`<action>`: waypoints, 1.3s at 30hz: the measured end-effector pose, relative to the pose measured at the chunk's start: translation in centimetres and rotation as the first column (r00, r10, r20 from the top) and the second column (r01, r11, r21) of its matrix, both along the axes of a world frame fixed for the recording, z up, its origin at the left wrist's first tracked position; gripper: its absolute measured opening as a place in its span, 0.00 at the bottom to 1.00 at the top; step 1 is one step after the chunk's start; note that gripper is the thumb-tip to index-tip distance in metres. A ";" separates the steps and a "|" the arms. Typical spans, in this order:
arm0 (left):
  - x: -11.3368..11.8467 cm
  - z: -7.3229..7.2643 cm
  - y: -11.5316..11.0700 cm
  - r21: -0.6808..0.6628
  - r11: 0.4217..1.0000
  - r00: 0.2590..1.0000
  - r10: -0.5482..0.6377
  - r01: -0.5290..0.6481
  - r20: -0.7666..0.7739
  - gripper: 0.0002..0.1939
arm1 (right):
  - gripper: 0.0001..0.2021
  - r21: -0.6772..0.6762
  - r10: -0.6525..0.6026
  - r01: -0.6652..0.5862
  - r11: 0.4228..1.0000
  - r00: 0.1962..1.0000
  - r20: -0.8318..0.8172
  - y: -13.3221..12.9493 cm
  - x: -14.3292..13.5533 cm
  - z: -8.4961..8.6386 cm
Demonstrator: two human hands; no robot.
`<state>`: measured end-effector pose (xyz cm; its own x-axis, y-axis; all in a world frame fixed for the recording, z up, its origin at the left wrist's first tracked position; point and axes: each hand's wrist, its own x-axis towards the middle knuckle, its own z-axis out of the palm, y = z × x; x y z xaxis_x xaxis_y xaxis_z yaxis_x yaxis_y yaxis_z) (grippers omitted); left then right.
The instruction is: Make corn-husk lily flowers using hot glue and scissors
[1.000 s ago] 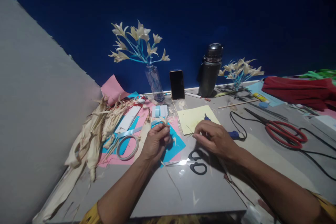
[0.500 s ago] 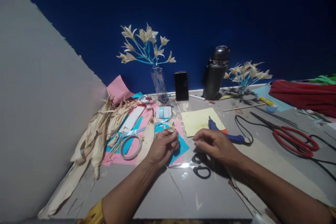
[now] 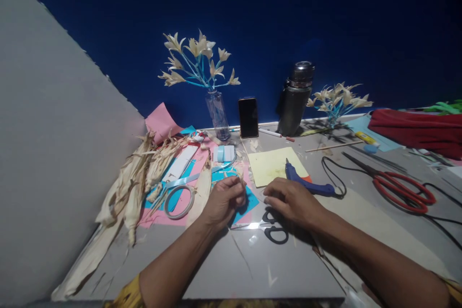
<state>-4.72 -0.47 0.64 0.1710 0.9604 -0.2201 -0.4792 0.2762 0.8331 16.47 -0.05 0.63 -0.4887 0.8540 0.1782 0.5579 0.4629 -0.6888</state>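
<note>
Plainly held the left hand [image 3: 224, 202] curled over the blue paper [image 3: 251, 204], with thumb and fingertips drawn together; could not tell whether gripping anything small. Had the right hand [image 3: 294, 202] near it above the grey table [image 3: 224, 274], loosely bent, with a narrow gap between thumb and forefinger; could not tell whether pinching anything thin. Saw small black-handled scissors [image 3: 258, 225] lying between both hands, slightly nearer the front, with blades pointing left and one handle loop partly hidden by the right hand. Found the blue glue gun [image 3: 306, 185] just beyond the right hand, overlapping the yellow paper [image 3: 270, 166]. Noticed a corn husk strip [image 3: 202, 187] and a roll of tape [image 3: 166, 202] left of the left hand, near dried corn husks [image 3: 126, 187] heaped toward the pale side wall [image 3: 54, 154]. Toward the dark blue wall [image 3: 231, 0], saw a bottle [image 3: 217, 115] of husk flowers [image 3: 200, 48] beside an upright smartphone [image 3: 248, 118], then a thermos [image 3: 296, 106]; well to the right, spotted red-handled shears [image 3: 377, 173].
</note>
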 end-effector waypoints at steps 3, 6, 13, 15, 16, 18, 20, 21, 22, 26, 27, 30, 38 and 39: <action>0.2 -0.5 -0.1 -0.034 0.996 0.996 -0.086 0.087 0.023 0.18 | 0.04 0.140 0.010 0.014 0.990 0.986 -0.167 -0.2 0.0 0.3; 0.6 -0.8 -0.5 -0.071 0.986 0.989 -0.149 0.149 0.006 0.19 | 0.06 0.292 0.014 0.076 0.953 0.955 -0.295 -0.4 0.0 0.7; 1.2 -0.6 -1.0 -0.144 0.968 0.978 -0.208 0.205 -0.006 0.20 | 0.15 0.500 0.134 0.002 0.866 0.962 -0.238 -0.7 0.1 0.9; 1.2 -0.6 -1.0 -0.144 0.965 0.975 -0.221 0.218 -0.008 0.20 | 0.16 0.499 0.127 0.009 0.867 0.963 -0.237 -0.7 0.1 0.8; 1.3 -0.6 -1.0 -0.144 0.965 0.975 -0.223 0.220 -0.009 0.20 | 0.16 0.496 0.120 0.017 0.868 0.962 -0.244 -0.7 0.1 0.8; 1.3 -0.8 -1.0 -0.144 0.965 0.974 -0.225 0.220 -0.017 0.20 | 0.15 0.494 0.124 0.011 0.869 0.963 -0.241 -0.5 0.2 0.9; 1.3 -0.9 -1.0 -0.145 0.963 0.972 -0.232 0.226 -0.028 0.19 | 0.11 0.501 0.154 -0.027 0.865 0.965 -0.213 -0.3 0.4 0.9; 1.3 -1.0 -1.0 -0.145 0.962 0.971 -0.237 0.230 -0.032 0.19 | 0.09 0.504 0.168 -0.047 0.862 0.966 -0.196 -0.3 0.4 1.0; 1.2 -1.0 -1.0 -0.146 0.961 0.969 -0.242 0.235 -0.036 0.18 | 0.08 0.505 0.176 -0.063 0.861 0.968 -0.179 -0.2 0.5 1.0; 1.1 -1.0 -1.0 -0.146 0.953 0.961 -0.274 0.265 -0.043 0.18 | 0.07 0.481 0.162 -0.082 0.873 0.978 -0.129 -0.1 0.7 1.1; 1.1 -1.0 -1.0 -0.146 0.950 0.958 -0.285 0.276 -0.043 0.17 | 0.08 0.477 0.162 -0.085 0.875 0.979 -0.122 -0.2 0.7 1.2; 1.1 -0.9 -1.0 -0.148 0.943 0.951 -0.306 0.298 -0.039 0.17 | 0.08 0.476 0.163 -0.079 0.876 0.977 -0.136 -0.2 0.6 1.2; 1.2 -0.8 -1.0 -0.140 0.944 0.949 -0.310 0.299 -0.058 0.16 | 0.06 0.379 0.126 -0.028 0.925 0.964 -0.235 -0.3 0.3 1.2; 1.2 -0.8 -1.0 -0.146 0.940 0.946 -0.319 0.309 -0.049 0.16 | 0.06 0.365 0.127 -0.029 0.930 0.961 -0.246 -0.3 0.3 1.2</action>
<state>-3.52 -1.49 -0.12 0.4386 0.8208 -0.3661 -0.2909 0.5151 0.8063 16.75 -0.36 1.86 -0.4456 0.6714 0.5922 0.3331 0.7383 -0.5864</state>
